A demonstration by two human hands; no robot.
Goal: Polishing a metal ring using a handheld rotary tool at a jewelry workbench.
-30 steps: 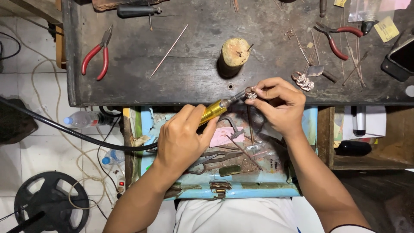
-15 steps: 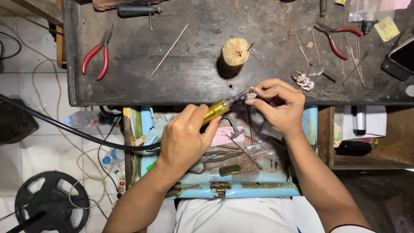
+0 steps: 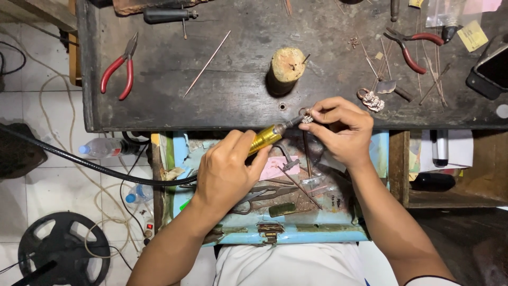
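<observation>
Your left hand point(image 3: 227, 172) is wrapped around the brass-coloured rotary handpiece point(image 3: 266, 137), fingers closed on its barrel, and its tip meets the small metal ring point(image 3: 306, 117) just at the front edge of the dark workbench point(image 3: 238, 100). Your right hand point(image 3: 341, 127) pinches that ring between thumb and fingertips, fingers curled tight with no gap showing. Compared with a second ago almost nothing has shifted: both hands sit in the same spot by the bench edge and the tip stays on the piece, so by the look of it the grinding or polishing contact is simply being held steady. The wooden peg point(image 3: 286, 68) stands just beyond the ring, near but apart from it. The black flexible shaft point(image 3: 95, 167) trails off to the left of the handpiece, so that side is tethered. Below the bench edge, the open blue drawer point(image 3: 296, 233) under your wrists is cluttered with scissors and scraps; the freest room lies on the bench left of the peg, short of the red pliers point(image 3: 119, 66).
</observation>
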